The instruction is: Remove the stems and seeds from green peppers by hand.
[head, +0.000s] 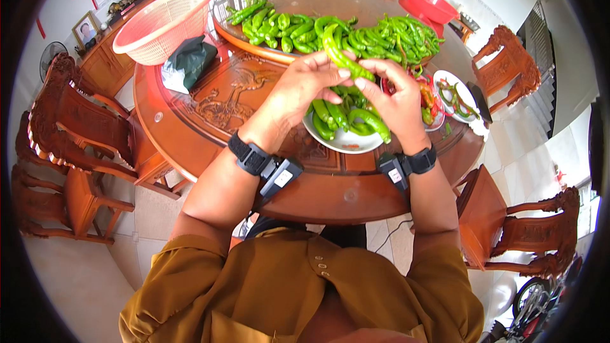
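Between both hands I hold one long, pale green chili pepper, raised above a white plate. My left hand grips its middle between thumb and fingers. My right hand pinches its lower end with thumb and forefinger. Under my hands, several green peppers lie on the white plate, partly hidden by my fingers. A small reddish bit rests near that plate's front rim. Beyond my hands, a large heap of green peppers spreads over the raised round turntable.
Right of my right hand sit a bowl of red and green peppers and a white plate of thin peppers. A pink plastic basket and dark plastic bag stand left. Red basins stand back right. Carved wooden chairs surround the table.
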{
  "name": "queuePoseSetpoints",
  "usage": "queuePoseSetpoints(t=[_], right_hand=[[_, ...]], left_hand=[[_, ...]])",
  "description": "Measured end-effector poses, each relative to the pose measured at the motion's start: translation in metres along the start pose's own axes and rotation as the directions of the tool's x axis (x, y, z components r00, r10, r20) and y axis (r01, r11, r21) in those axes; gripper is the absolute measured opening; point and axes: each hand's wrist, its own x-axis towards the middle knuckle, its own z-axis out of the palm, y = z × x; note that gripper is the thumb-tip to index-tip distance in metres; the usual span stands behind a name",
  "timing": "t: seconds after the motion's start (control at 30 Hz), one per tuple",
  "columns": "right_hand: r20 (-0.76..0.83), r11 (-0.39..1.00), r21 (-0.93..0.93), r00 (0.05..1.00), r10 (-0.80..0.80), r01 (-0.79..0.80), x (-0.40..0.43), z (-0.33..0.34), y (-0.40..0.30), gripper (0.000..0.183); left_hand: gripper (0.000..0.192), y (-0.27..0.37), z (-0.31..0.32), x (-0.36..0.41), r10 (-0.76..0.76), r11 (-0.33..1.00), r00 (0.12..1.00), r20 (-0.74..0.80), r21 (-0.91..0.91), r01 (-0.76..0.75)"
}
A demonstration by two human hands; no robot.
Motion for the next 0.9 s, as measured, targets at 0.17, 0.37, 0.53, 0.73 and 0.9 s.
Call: queuePoseSetpoints(t=[0.17,0.37,0.53,0.73,0.9], right_hand=[[0.021,0.994,-0.072,0.997,-0.078,0.08,0.004,0.001,-0.012,0.021],[0.009,0.996,-0.064,0.998,-0.066,0.067,0.001,0.001,-0.013,0.029],[0.004,0.997,-0.025,0.998,-0.068,0.068,0.002,-0.002,-0.008,0.029],[-0.007,0.991,-0.06,0.993,-0.122,0.121,0.006,0.0,-0.014,0.022],[0.024,0.98,-0.141,0.99,-0.141,0.143,0.002,-0.003,-0.02,0.021]], left_hand=[[0.031,0.001,-0.002,0.0,-0.014,0.999,0.999,-0.032,0.051,0.015],[0.03,-0.003,-0.005,0.001,-0.016,1.0,0.996,-0.083,0.018,0.017],[0.033,-0.002,-0.006,0.001,0.012,0.999,0.998,-0.059,-0.029,-0.014],[0.037,0.0,-0.006,0.002,0.04,0.994,0.996,-0.077,-0.098,-0.048],[0.027,-0.003,-0.006,0.003,0.047,0.992,0.988,-0.147,-0.112,-0.064]])
